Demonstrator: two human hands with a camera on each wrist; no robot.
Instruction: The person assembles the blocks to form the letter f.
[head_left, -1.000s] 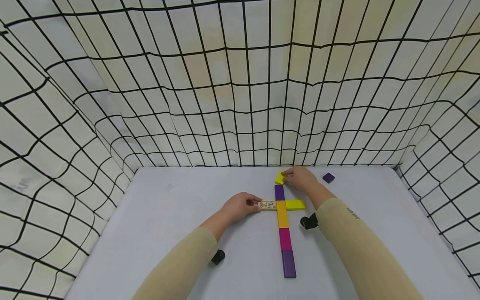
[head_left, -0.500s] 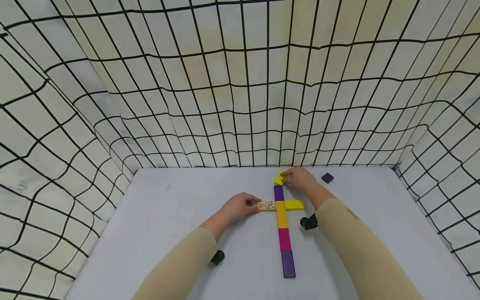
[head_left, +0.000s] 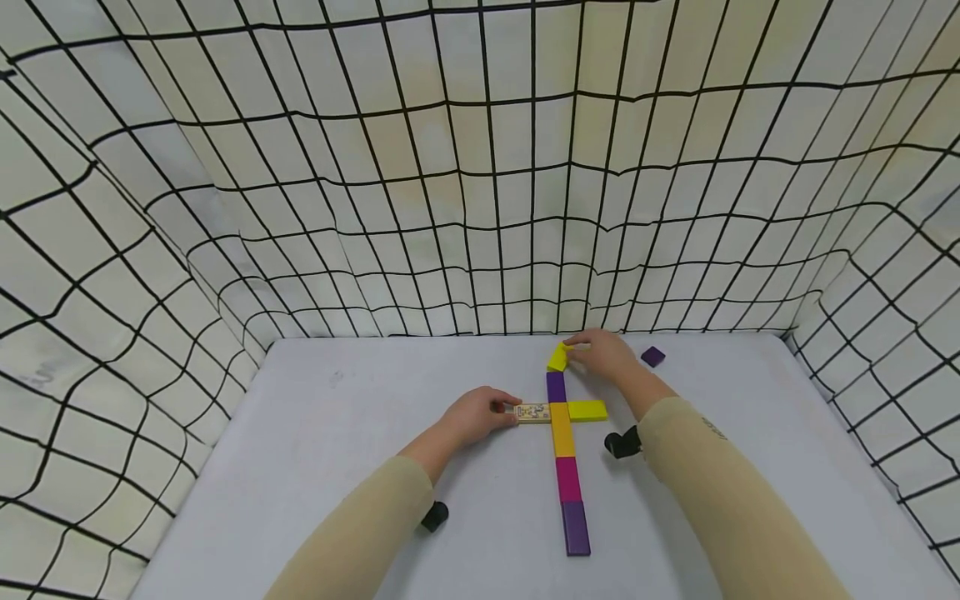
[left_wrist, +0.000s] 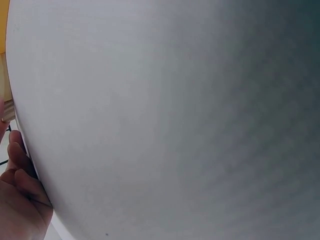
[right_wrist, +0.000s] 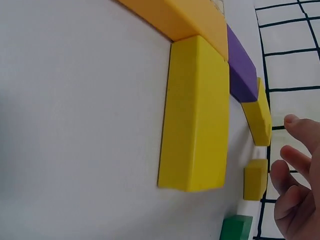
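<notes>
In the head view, my left hand (head_left: 474, 414) pinches the outer end of a pale wooden block (head_left: 533, 412) with a printed pattern. That block lies against the left side of an orange block (head_left: 562, 429). A yellow block (head_left: 587, 410) extends from the orange one's right side. Beyond the orange block lies a purple block (head_left: 556, 387), with a slanted yellow block (head_left: 558, 358) at its far end. My right hand (head_left: 602, 357) is beside that slanted block. In the right wrist view its loosely bent fingers (right_wrist: 298, 130) stand apart from the slanted block (right_wrist: 259, 117).
A magenta block (head_left: 568, 479) and a purple block (head_left: 575, 527) continue the row towards me. A small dark purple block (head_left: 653, 357) lies right of my right hand. The right wrist view shows a green block (right_wrist: 236, 227) and a small yellow block (right_wrist: 255, 180). Black netting (head_left: 480, 221) surrounds the table (head_left: 337, 458).
My right fingers have drawn slightly away from the slanted yellow block, and more of it shows. My left hand stays at the wooden block. The row has not visibly shifted.
</notes>
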